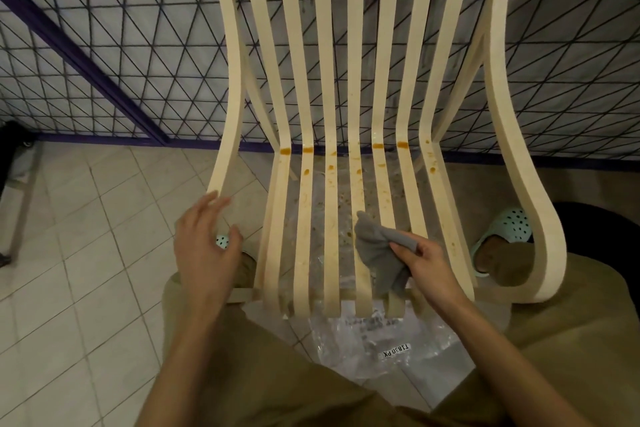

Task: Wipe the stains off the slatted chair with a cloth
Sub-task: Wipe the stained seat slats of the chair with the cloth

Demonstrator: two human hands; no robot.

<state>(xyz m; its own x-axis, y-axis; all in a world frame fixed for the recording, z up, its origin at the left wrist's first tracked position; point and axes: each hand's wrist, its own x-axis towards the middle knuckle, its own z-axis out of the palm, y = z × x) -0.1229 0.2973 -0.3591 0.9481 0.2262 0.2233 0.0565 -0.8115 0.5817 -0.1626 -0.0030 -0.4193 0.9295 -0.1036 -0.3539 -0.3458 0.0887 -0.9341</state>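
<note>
The right hand [420, 258] pinches a crumpled grey cloth [377, 253] in curled fingers and holds it against the front seat slats of the pale cream slatted wooden chair [356, 80], probably bunched to fit one narrow slat at a time. The left hand [204, 246] is spread and holds nothing beside the curved left armrest [228, 135], likely ready to steady the frame; contact is unclear. The orange-brown stains [401, 144] lie well beyond the cloth, at the seat's bend.
</note>
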